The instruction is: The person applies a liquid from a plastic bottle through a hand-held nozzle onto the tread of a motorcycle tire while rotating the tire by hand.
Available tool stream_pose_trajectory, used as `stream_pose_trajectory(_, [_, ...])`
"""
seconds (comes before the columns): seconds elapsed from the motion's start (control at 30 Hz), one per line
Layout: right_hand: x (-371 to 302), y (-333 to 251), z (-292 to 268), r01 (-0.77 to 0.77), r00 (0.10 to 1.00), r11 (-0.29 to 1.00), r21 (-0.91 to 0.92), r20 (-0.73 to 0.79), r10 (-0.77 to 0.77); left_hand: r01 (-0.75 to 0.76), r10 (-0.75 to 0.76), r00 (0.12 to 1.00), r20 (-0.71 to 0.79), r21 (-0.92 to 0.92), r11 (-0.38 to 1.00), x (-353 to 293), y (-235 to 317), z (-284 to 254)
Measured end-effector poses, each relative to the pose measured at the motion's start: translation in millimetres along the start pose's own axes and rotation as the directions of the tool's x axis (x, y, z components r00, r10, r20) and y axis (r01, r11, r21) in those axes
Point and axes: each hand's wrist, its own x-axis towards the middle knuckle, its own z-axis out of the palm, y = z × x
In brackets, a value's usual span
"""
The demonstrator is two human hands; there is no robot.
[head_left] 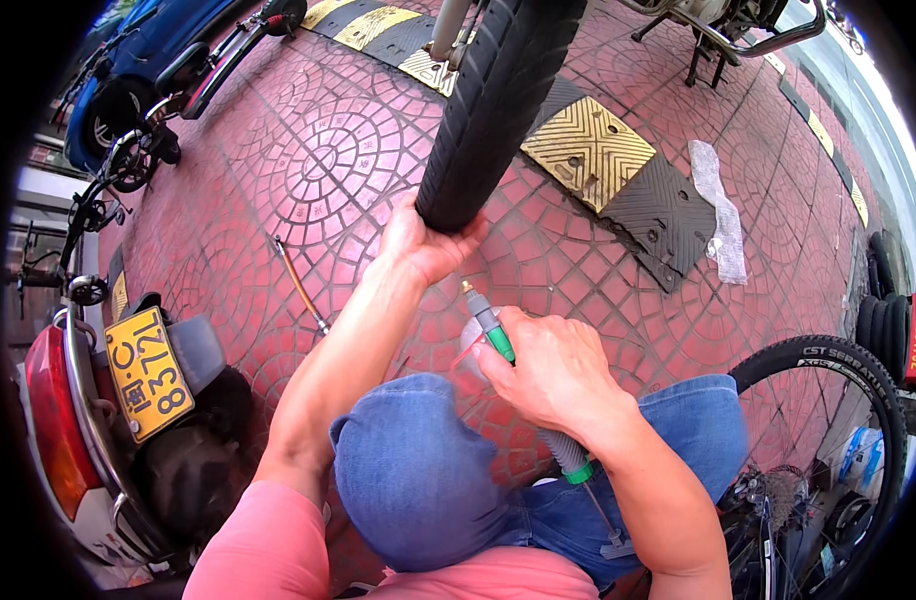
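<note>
My left hand (423, 245) cups the bottom of a black tyre (498, 100), its fingers curled round the underside of the tread. The tyre hangs down from the top of the view, clear of the paving. My right hand (558, 370) is closed round a hand pump sprayer (493, 332) with a grey and green body. Its brass nozzle points up toward the tyre, a short distance below it. Beyond my right wrist show the sprayer's grey barrel, green collar and a thin rod with a crosspiece at its end. A clear part below the nozzle is mostly hidden.
An orange-brown rod with metal ends (300, 288) lies on the red paving. A yellow-and-black ramp (618, 180) and a crumpled plastic strip (718, 215) lie ahead to the right. A scooter's rear (53, 420) stands at left, a bicycle wheel (883, 430) at right.
</note>
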Motion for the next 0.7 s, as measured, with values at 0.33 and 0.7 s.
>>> stream_pose_trajectory(0.33, [15, -2, -11, 0.016, 0.998, 1.0, -0.006, 0.063, -0.016, 0.104, -0.105, 0.994, 0.005, 0.143, 0.984, -22, 13, -30])
stream_pose_trajectory(0.7, [4, 7, -6, 0.023, 0.999, 0.998, 0.063, 0.046, -0.026, 0.08, -0.075, 0.996, -0.052, 0.094, 0.992, 86, 23, -74])
